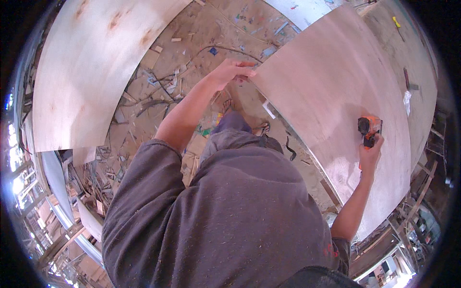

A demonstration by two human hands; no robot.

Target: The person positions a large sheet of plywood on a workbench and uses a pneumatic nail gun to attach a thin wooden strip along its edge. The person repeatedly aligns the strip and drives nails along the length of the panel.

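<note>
A large pale plywood sheet [326,81] lies flat at my right, on top of a wider board [422,115]. My left hand [235,73] reaches forward to the sheet's near-left corner, with the fingers closed on its edge; the thumb side is partly hidden. In my right hand [370,150] is an orange and black nail gun [370,126], gripped by its handle. The tool is over the sheet toward its right side; whether its tip touches the wood cannot be seen.
A hammer [408,81] and a yellow-handled screwdriver [396,22] lie on the wider board. Another curved-looking plywood sheet [101,72] stands at left. Wood scraps and a dark hose [225,48] litter the sandy floor [216,24] around my feet.
</note>
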